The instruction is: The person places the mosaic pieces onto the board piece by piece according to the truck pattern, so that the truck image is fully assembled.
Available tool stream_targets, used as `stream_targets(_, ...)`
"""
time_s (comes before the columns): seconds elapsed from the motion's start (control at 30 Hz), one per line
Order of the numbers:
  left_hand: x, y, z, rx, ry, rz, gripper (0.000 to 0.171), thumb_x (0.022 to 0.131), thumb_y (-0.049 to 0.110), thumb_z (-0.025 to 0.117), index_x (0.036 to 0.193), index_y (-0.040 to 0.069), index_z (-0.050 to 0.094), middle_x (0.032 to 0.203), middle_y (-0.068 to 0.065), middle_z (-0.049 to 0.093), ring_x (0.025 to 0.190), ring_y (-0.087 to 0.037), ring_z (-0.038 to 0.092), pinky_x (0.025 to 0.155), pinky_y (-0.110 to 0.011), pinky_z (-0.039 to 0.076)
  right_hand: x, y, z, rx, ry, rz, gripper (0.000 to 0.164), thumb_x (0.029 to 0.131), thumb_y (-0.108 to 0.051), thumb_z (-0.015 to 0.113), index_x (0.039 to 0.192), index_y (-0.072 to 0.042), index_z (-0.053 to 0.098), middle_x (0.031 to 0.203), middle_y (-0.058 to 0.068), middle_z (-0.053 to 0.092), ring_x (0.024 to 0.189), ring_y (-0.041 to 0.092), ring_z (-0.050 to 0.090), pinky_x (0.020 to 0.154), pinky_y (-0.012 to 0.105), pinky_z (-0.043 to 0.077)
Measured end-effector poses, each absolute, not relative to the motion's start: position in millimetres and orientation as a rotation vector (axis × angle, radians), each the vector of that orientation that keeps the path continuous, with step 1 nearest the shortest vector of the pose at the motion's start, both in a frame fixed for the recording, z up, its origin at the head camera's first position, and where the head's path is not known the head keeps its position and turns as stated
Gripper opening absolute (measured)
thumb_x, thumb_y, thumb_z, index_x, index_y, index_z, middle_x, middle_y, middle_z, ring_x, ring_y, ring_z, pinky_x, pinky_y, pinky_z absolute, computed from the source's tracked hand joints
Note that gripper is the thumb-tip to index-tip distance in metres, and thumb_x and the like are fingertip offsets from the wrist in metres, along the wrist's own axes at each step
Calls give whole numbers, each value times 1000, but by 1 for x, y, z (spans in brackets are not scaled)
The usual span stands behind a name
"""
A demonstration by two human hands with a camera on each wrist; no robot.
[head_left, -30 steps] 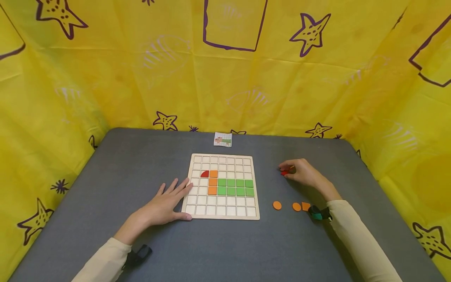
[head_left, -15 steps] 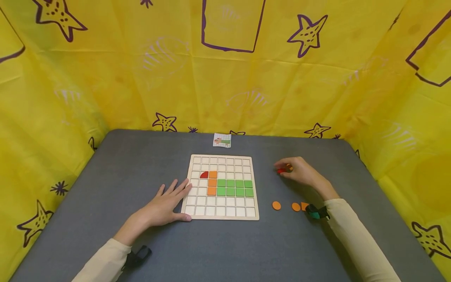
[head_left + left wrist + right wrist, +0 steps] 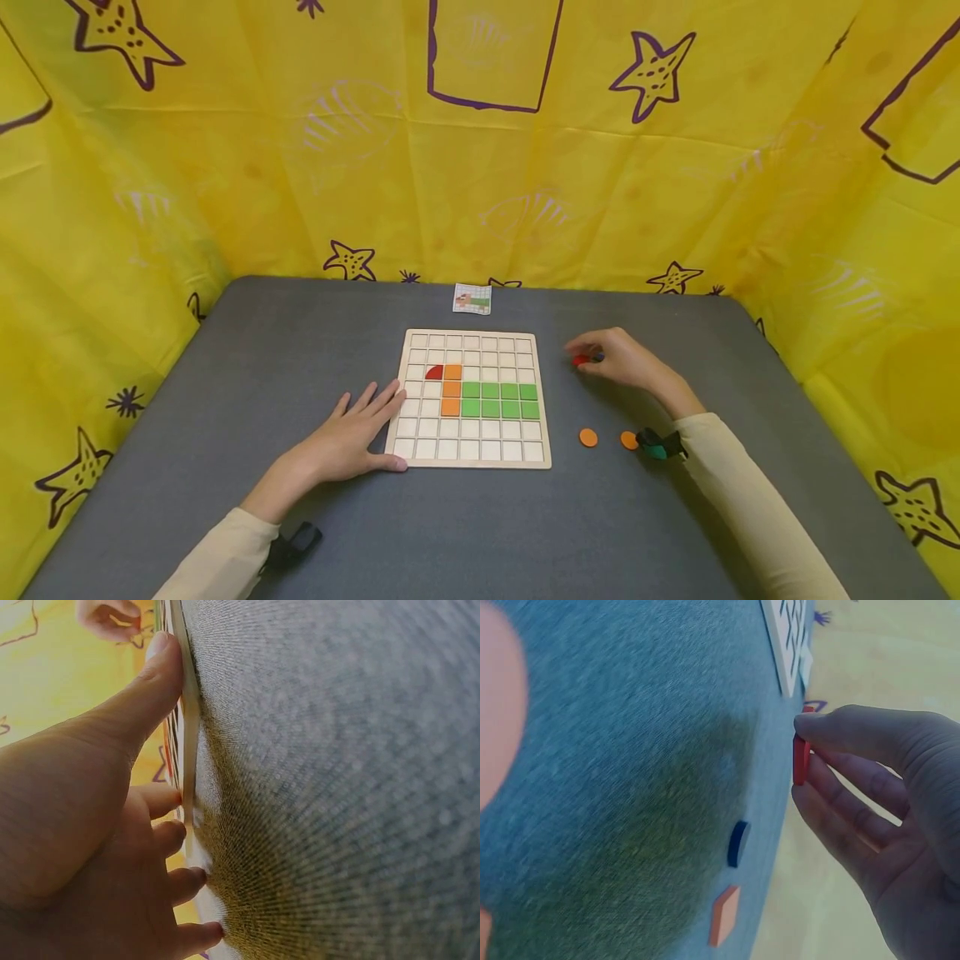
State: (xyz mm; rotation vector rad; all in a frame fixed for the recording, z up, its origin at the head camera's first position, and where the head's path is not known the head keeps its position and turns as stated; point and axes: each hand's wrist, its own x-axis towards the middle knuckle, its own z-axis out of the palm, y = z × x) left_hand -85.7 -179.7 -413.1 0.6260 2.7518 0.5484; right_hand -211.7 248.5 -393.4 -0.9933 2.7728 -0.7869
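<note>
A wooden grid board (image 3: pixel 468 463) lies on the grey table. Set into it are a red quarter-circle tile (image 3: pixel 435 372), a column of orange square tiles (image 3: pixel 451 389) and two rows of green square tiles (image 3: pixel 500 400). My left hand (image 3: pixel 341 442) rests at the board's left side, fingers spread and straight, with fingertips and thumb on its rim. Right of the board, my right hand (image 3: pixel 622 360) pinches a red tile (image 3: pixel 801 759) between thumb and fingers, held off the cloth; the fingertips partly hide its outline.
Two orange round tiles (image 3: pixel 588 437) lie right of the board, one beside the right wristband (image 3: pixel 660 444). A dark blue tile (image 3: pixel 739 844) and an orange tile (image 3: pixel 724 916) lie near my right hand. A small pattern card (image 3: pixel 472 299) lies behind the board.
My right hand has moved left toward the board, carrying the red tile. Its wristband now covers the orange square tile beside the round ones. The left hand stays in place.
</note>
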Motion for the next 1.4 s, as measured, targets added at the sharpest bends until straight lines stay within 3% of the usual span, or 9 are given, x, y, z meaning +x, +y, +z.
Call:
stream_targets(0.83,-86,-182,-413,639,2734,574,104,79,60,71,155,4,25,162,-15,18,145,-48,12,109,-71,7,-213,199,-384,-1138,2640,-868,31,82,6,74,113,5,69,100,14,73,91,26,69,82,43,56)
stream_targets(1.4,-86,-183,-412,647,2734,562,103,80,59,71,155,3,25,162,-16,18,145,-48,12,109,-71,8,-213,173,-384,-1183,2608,-827,32,84,3,74,115,0,70,103,10,73,93,22,68,83,41,56)
